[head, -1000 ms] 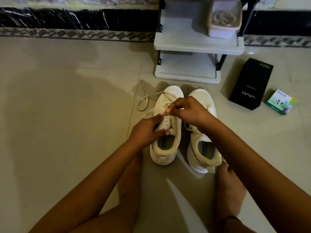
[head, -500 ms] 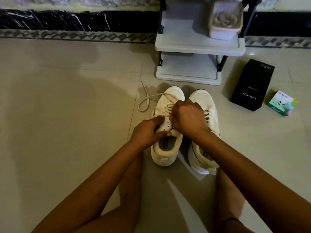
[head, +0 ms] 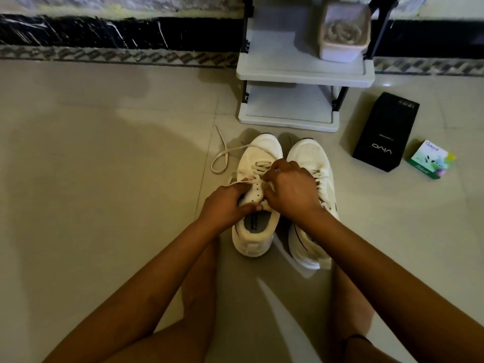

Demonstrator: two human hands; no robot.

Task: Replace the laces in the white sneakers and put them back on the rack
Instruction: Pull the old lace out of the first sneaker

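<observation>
Two white sneakers stand side by side on the tiled floor, toes toward the rack. My left hand [head: 227, 204] grips the eyelet flap and tongue of the left sneaker [head: 255, 221], thumb at the shoe's opening. My right hand [head: 289, 191] is over the same shoe's eyelets, its fingers curled and pinching the cream lace [head: 222, 158]; the fingertips are hidden. The lace's free end loops out onto the floor to the left. The right sneaker [head: 311, 158] sits laced, partly under my right wrist. The white two-tier rack [head: 303, 74] stands just beyond the toes.
A pale container [head: 344, 35] holding coiled laces sits on the rack's upper shelf. A black phone box [head: 385, 132] and a small green box [head: 432, 159] lie on the floor to the right. My bare legs flank the shoes. A dark patterned wall base runs behind.
My right hand dropped from above the toe end down onto the left sneaker's eyelets and closed in on the lace. My left hand has kept its grip on the flap.
</observation>
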